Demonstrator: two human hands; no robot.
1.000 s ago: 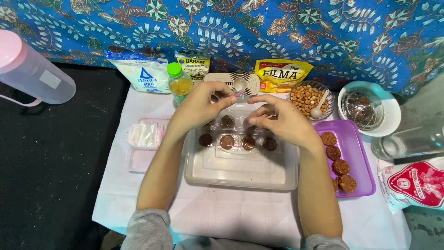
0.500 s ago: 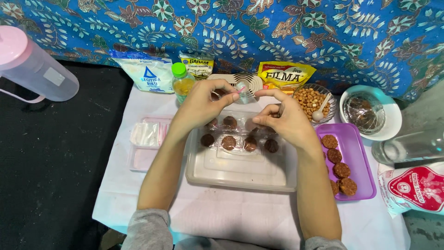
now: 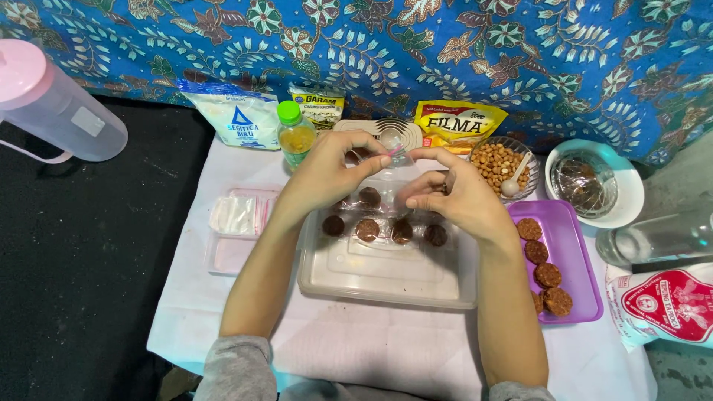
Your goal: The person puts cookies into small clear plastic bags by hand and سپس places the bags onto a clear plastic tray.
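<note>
My left hand and my right hand meet above the far end of a clear plastic box. Both pinch a small clear plastic wrapper between thumb and fingertips. Several round brown cookies in clear wrap lie in a row inside the box, just below my hands. A purple tray to the right of the box holds several bare brown cookies.
A pink-lidded box of plastic wrappers sits left of the clear box. Along the back stand a white bag, a green-capped bottle, a yellow sachet, a bowl of peanuts and a white bowl. A pink jug lies far left.
Both hands have risen slightly off the cookies and drawn together, with the small clear wrapper now held up between the fingertips.
</note>
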